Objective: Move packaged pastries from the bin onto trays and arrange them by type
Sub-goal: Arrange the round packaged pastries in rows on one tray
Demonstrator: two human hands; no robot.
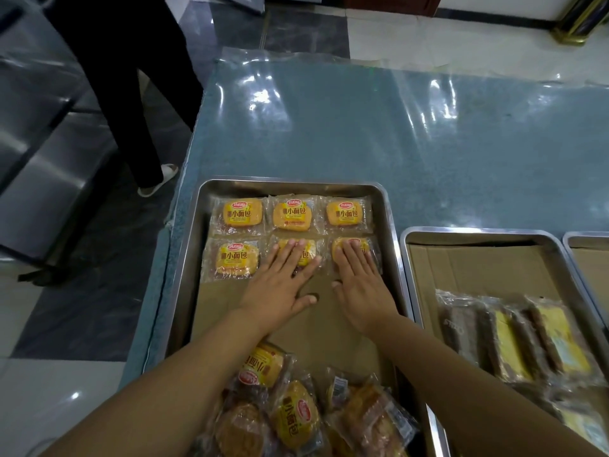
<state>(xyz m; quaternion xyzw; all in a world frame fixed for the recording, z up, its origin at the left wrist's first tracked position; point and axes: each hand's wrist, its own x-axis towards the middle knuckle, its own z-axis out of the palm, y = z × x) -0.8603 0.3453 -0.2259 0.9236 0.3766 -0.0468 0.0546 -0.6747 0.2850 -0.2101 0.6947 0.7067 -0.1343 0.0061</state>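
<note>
Head view: within the steel tray (188, 252), left hand (280, 288) and right hand (359, 288) are laid flat, fingers straight, nothing gripped, on two second-row bread packets (309, 249). Packets should be slid square against the tray's far row (291, 214), edges kept unoverlapped.

right tray (569, 238) cropped, near pastries (293, 415) blurred

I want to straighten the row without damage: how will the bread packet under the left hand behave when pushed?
The bread packet probably slides easily: its glossy film lies on flat cardboard. It looks light and soft, so the left hand pressing flat may squash it. Being flat and squarish, it should not roll.
</note>
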